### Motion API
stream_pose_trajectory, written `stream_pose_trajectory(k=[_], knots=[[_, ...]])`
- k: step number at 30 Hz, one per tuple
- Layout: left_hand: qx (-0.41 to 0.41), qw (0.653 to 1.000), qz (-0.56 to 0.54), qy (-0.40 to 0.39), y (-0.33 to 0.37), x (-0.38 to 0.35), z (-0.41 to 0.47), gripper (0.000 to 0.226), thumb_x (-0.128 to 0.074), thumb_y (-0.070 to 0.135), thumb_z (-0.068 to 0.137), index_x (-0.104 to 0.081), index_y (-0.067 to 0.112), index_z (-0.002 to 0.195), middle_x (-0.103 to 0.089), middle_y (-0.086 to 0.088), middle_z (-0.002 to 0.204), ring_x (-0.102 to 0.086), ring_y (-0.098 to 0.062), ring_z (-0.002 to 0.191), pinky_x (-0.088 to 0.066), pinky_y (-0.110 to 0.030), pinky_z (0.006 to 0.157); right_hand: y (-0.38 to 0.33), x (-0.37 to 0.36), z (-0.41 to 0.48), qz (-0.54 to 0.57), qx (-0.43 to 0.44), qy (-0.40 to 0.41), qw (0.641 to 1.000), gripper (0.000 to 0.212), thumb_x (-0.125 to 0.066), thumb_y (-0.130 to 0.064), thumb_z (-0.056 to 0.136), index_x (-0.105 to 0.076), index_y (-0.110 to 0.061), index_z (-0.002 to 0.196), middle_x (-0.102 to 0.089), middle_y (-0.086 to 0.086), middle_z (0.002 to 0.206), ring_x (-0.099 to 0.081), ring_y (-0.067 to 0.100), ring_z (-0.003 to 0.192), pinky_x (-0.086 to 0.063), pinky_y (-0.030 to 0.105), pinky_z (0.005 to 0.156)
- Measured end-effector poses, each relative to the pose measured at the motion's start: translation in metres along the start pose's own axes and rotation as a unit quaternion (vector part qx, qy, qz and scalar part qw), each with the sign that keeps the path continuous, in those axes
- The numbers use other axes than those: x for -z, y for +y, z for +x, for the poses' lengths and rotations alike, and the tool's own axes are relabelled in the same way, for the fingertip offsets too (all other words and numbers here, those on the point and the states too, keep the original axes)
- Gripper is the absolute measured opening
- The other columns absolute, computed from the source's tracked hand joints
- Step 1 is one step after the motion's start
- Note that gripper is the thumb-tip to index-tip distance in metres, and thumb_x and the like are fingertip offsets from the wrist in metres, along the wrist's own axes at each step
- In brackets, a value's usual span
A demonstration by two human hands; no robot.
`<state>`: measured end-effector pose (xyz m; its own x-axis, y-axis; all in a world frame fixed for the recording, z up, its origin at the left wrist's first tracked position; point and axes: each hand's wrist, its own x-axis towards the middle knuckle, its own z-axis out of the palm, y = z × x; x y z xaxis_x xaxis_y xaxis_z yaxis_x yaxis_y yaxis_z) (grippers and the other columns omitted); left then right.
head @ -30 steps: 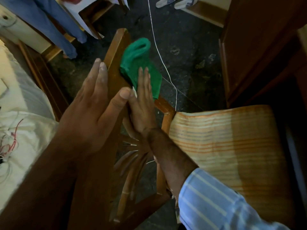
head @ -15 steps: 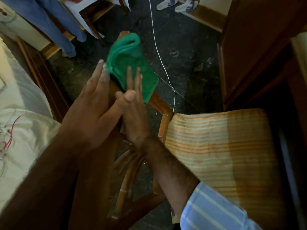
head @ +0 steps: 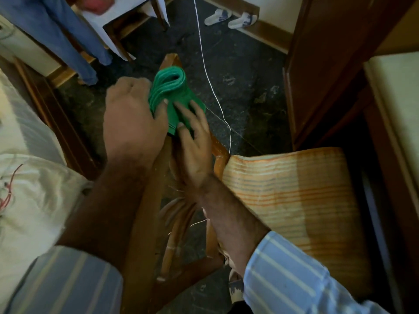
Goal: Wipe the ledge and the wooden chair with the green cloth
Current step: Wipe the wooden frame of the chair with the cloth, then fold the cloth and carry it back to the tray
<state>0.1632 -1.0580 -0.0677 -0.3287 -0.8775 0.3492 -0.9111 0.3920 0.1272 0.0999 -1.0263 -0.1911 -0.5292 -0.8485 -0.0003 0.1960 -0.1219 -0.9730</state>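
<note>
The folded green cloth [head: 172, 94] sits over the top rail of the wooden chair [head: 217, 148], near the rail's far end. My left hand [head: 132, 120] is curled around the cloth's left side, thumb pressed into the fabric. My right hand [head: 195, 143] lies against the cloth's right and lower part, fingers spread flat on it and thumb on its lower edge. The chair's striped orange seat cushion [head: 292, 196] fills the right middle. Its back spindles [head: 174, 223] show below my wrists. No ledge can be made out here.
A white cord [head: 210, 87] hangs down past the cloth to the chair corner. A person's blue trouser legs [head: 65, 39] stand at the top left. White sandals [head: 229, 18] lie by the far wall. A bed with pale sheets [head: 25, 177] is at the left, dark wooden furniture [head: 328, 64] at the right.
My left hand has gone from flat and open beside the rail to curled around the cloth. The cloth has slid farther along the rail, and my right hand has followed it.
</note>
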Motion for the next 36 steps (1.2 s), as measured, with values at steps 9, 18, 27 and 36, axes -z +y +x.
stream_pose_trajectory(k=[9, 18, 27, 36], knots=[[0.138, 0.932, -0.333, -0.028, 0.030, 0.019, -0.038, 0.014, -0.062, 0.029, 0.096, -0.059, 0.024, 0.108, -0.062, 0.013, 0.087, -0.060, 0.013, 0.075, -0.046, -0.006, 0.059, -0.028, 0.061, -0.010, 0.273, -0.329, 0.022, 0.904, 0.044, -0.070, -0.021, 0.099, -0.065, -0.003, 0.139, -0.076, 0.018, 0.120, -0.079, 0.022, 0.087, -0.067, 0.029, 0.071], [0.342, 0.640, -0.652, -0.218, 0.065, 0.040, -0.047, 0.027, -0.065, 0.006, 0.094, -0.062, 0.006, 0.121, -0.074, -0.010, 0.113, -0.073, -0.026, 0.105, -0.062, -0.039, 0.076, -0.135, 0.180, -0.040, 0.205, -0.325, 0.052, 0.922, 0.038, -0.062, -0.006, 0.100, -0.063, 0.000, 0.137, -0.076, 0.019, 0.123, -0.075, 0.032, 0.108, -0.066, 0.043, 0.091], [0.286, 0.574, -0.646, -0.413, 0.179, 0.075, -0.068, 0.019, -0.061, 0.014, 0.098, -0.067, 0.007, 0.114, -0.075, -0.015, 0.106, -0.074, -0.027, 0.093, -0.063, -0.042, 0.070, -0.253, 0.296, -0.118, 0.074, -0.250, 0.142, 0.955, 0.033, -0.065, -0.008, 0.101, -0.069, 0.002, 0.131, -0.076, 0.021, 0.125, -0.079, 0.027, 0.100, -0.067, 0.032, 0.082], [0.111, 0.585, -0.613, -0.520, 0.313, 0.105, -0.127, 0.018, -0.065, 0.011, 0.095, -0.069, 0.000, 0.109, -0.075, -0.015, 0.100, -0.074, -0.026, 0.087, -0.063, -0.033, 0.063, -0.338, 0.391, -0.259, 0.012, -0.175, 0.346, 0.922, 0.024, -0.079, -0.013, 0.093, -0.076, 0.005, 0.108, -0.080, 0.013, 0.090, -0.079, 0.016, 0.070, -0.064, 0.025, 0.062]])
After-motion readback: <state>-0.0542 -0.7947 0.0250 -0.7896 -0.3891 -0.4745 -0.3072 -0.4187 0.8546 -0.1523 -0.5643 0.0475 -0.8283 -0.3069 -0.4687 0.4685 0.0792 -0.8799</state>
